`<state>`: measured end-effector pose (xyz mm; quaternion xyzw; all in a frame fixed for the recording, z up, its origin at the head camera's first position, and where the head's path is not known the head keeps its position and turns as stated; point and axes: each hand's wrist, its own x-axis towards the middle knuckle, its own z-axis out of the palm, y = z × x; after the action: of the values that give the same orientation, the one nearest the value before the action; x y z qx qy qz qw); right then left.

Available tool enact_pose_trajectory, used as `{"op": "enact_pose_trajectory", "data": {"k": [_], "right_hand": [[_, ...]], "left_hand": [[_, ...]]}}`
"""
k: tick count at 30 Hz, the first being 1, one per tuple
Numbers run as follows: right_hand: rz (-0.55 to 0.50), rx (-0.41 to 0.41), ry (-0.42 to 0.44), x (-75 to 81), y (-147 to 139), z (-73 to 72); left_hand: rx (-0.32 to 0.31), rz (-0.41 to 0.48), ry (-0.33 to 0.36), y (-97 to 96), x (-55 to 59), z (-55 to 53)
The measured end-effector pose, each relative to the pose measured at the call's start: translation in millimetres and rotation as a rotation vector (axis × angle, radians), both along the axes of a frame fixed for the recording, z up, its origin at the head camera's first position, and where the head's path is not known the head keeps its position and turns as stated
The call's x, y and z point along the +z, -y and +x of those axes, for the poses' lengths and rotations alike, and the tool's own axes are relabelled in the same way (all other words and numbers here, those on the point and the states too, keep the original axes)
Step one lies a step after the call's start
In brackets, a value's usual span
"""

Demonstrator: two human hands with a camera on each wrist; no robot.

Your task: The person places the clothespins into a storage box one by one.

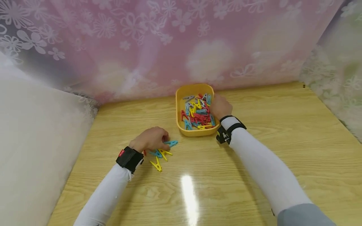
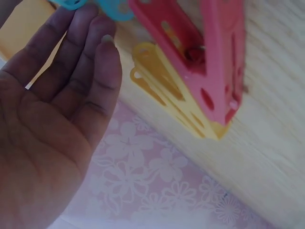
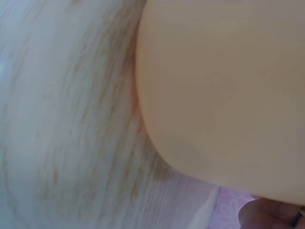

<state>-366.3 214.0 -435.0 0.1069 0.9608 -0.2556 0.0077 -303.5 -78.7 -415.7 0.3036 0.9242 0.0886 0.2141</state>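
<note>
My left hand [image 1: 151, 139] is low over a small group of plastic clothespins on the table. Its fingers reach out almost straight in the left wrist view, with the tips at a blue clothespin [image 1: 171, 143]. Around it lie a second blue clothespin [image 1: 156, 153], yellow clothespins [image 1: 156, 164] and a red clothespin [image 2: 209, 62], the red one overlapping a yellow clothespin [image 2: 167, 90]. At the right side of a yellow plastic basket [image 1: 195, 133], my right hand [image 1: 221, 107] grips the rim with curled fingers. The basket holds many red, blue, yellow and grey clothespins [image 1: 200, 117].
The wooden table [image 1: 271, 131] extends on both sides of the basket. A pink flowered cloth [image 1: 169, 56] hangs along its back edge, close behind the basket. A pale cloth [image 1: 36, 135] borders the left side.
</note>
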Motion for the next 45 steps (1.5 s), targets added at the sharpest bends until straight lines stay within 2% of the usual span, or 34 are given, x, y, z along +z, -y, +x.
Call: {"op": "enact_pose_trajectory", "data": {"k": [6,11,15,21,25,27,29,32,38,41,45], "right_hand": [[0.000,-0.013,0.014,0.2,0,0.1],[0.002,-0.008,0.012,0.6,1,0.4],[0.002,-0.007,-0.004,-0.4,3,-0.8],[-0.015,-0.003,0.005,-5.9,5,-1.9],[-0.024,0.009,0.000,-5.8,5,-0.4],[-0.021,0.003,-0.008,-4.7,4,0.2],[-0.010,-0.002,-0.010,-4.0,3,0.4],[-0.012,-0.005,0.002,-3.6,3,1.2],[-0.014,0.009,0.012,-5.3,1,2.1],[-0.002,0.014,0.011,-4.0,-2,1.3],[0.018,-0.006,0.018,-0.7,-7,0.0]], "left_hand": [[0.024,0.051,-0.020,3.0,4.2,-1.4],[0.023,0.128,-0.088,2.4,16.0,-9.2],[0.022,0.213,-0.107,0.0,36.6,-21.9],[0.056,0.242,0.003,3.5,74.6,-40.2],[0.097,0.302,-0.020,3.5,87.0,-48.0],[0.096,0.354,-0.045,-5.0,88.3,-51.9],[0.065,0.405,-0.088,-18.9,86.4,-56.3],[0.025,0.444,-0.150,-43.2,79.7,-60.6],[-0.034,0.378,-0.282,-86.5,59.9,-68.7],[-0.027,0.359,-0.293,-88.5,52.2,-70.2],[-0.004,0.401,-0.282,-68.6,46.3,-69.3]]}}
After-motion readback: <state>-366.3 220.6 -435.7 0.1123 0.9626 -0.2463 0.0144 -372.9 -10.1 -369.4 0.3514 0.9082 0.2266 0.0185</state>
